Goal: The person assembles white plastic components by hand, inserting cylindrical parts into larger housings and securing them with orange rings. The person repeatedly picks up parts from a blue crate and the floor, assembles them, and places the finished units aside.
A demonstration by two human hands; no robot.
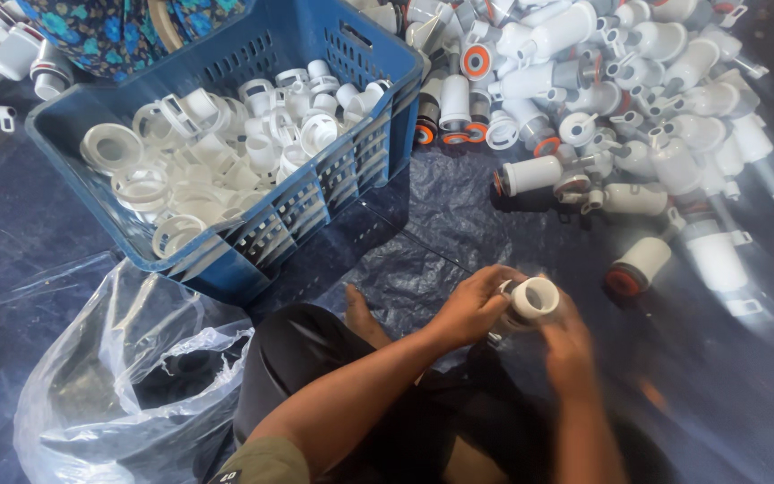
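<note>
My left hand (475, 306) and my right hand (570, 345) meet low in the middle of the view, both closed around one white plastic cylinder part (531, 301) with a round open end facing up. The left fingers wrap its left side, the right hand cups it from below and is blurred. I sit on a dark blue tarp (441, 206) with a knee (302, 354) drawn up beneath my arms.
A blue slotted crate (333, 170) of white plastic rings and caps stands upper left. A heap of white cylinder parts with orange and grey ends (602, 99) covers the upper right. A clear plastic bag (127, 376) lies lower left. A person in flowered cloth (118, 31) sits behind the crate.
</note>
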